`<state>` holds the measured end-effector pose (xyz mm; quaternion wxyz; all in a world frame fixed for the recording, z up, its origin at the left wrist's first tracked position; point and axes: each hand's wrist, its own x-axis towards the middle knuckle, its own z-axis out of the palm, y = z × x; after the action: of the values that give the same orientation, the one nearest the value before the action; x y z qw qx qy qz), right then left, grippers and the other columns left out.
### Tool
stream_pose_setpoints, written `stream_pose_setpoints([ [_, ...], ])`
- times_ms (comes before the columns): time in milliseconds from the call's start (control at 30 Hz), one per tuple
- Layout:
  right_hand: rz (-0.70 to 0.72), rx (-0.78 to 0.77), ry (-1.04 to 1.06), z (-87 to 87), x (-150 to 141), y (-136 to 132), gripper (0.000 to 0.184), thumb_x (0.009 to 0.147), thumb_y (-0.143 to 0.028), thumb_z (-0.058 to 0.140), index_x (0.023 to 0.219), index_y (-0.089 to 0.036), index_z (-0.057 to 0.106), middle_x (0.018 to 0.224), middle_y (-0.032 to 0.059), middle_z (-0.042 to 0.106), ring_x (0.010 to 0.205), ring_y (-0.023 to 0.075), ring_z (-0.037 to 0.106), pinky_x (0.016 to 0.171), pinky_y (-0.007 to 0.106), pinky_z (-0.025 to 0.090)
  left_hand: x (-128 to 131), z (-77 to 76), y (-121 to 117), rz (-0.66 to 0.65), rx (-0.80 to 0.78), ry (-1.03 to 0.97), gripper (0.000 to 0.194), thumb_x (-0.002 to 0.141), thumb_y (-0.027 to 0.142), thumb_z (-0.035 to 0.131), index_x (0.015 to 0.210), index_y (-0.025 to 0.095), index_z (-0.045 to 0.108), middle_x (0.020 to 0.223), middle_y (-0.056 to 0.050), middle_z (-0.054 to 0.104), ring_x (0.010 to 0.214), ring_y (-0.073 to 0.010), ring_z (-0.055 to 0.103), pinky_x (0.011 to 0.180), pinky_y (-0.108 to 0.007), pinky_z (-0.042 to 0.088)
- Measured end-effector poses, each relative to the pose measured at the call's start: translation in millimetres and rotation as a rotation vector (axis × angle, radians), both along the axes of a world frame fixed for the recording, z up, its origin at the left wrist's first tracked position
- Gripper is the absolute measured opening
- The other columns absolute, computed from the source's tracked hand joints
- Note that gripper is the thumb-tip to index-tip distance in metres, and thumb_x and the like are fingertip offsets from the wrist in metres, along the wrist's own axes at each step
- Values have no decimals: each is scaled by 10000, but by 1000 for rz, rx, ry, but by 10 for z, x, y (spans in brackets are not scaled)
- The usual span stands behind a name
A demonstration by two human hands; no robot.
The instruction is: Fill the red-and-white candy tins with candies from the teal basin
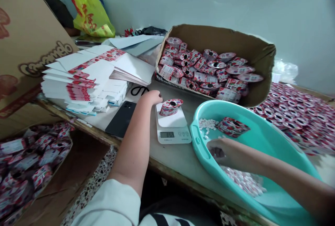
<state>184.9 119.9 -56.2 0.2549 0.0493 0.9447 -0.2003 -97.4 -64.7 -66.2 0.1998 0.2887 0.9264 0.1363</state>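
A small red-and-white printed packet [171,107] with a dark round spot on top stands on a white digital scale [174,136], whose display seems to read 89.2. My left hand [154,97] rests beside the scale's far left corner, its fingers curled in and holding nothing that shows. Inside a turquoise basin [203,149], my right hand [219,148] reaches down with fingers bent together; what lies in them is hidden. White candies [244,181] are heaped just below that hand, and a smaller group of candies [207,124] lies beyond it. Another printed packet [232,127] leans inside the basin.
A cardboard box [251,42] full of packets stands behind the scale. Rows of packets [295,109] cover the right side. Flat white cartons [86,75], a black phone [121,118] and black scissors [140,89] lie left. A lower box [52,180] holds more packets. A yellow bag [86,9] stands behind.
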Motion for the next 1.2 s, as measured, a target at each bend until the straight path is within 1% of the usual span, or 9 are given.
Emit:
stream_pose_setpoints([
  [133,-30,-37,-52,2,-31,34,104,696,-182,609,638,-197,525,614,-26,566,634,146,490,552,271,307,23,9,-2,14,-7,4,425,813,387,592,1198,220,667,1309,-114,660,1109,-251,651,872,-292,503],
  [567,-15,-57,-94,92,-54,-13,33,719,-165,620,691,-179,611,653,-7,637,637,142,541,578,258,342,-28,-45,-14,15,17,43,431,813,388,586,1199,215,668,1299,-113,666,1101,-251,656,848,-284,504],
  [767,43,-1,-27,26,-15,88,43,747,-232,648,761,-192,652,754,11,691,685,163,587,604,270,379,-48,-69,7,34,53,23,423,796,386,622,1168,191,674,1277,-127,675,1076,-263,661,821,-291,498],
  [900,23,59,78,2,-22,170,218,777,-355,678,938,-208,690,937,55,724,797,216,637,681,308,441,-48,80,-149,18,134,14,405,885,481,506,1086,188,703,1141,-101,733,981,-234,686,790,-279,496],
  [1000,-16,80,110,101,-66,198,290,810,-375,652,1041,-205,697,1055,100,721,888,263,656,743,351,476,52,269,-278,-59,267,-27,519,926,593,390,1170,231,671,1161,-59,733,989,-198,690,788,-252,497],
  [1067,-20,96,174,220,-90,211,325,846,-404,614,1082,-196,697,1112,125,707,950,290,653,799,386,483,163,358,-272,-152,329,-121,589,809,633,583,1269,266,619,1254,-47,699,1043,-210,680,800,-246,499],
  [1100,-21,104,222,289,-95,218,343,864,-424,595,1095,-192,697,1138,132,698,984,299,645,836,402,478,221,381,-235,-196,289,-164,631,726,598,692,1257,263,627,1242,-50,705,1036,-224,681,798,-252,499],
  [1133,-23,112,275,361,-94,227,360,884,-440,574,1111,-189,694,1161,134,688,1017,303,635,873,414,469,275,390,-181,-228,224,-186,633,652,529,771,1209,251,655,1189,-53,726,1001,-238,689,782,-259,499],
  [1200,-49,125,377,503,-67,246,382,921,-457,531,1138,-184,686,1190,131,671,1060,296,614,920,416,451,363,385,-53,-268,104,-128,483,596,399,804,1036,221,715,1007,-47,764,890,-248,699,723,-273,489],
])
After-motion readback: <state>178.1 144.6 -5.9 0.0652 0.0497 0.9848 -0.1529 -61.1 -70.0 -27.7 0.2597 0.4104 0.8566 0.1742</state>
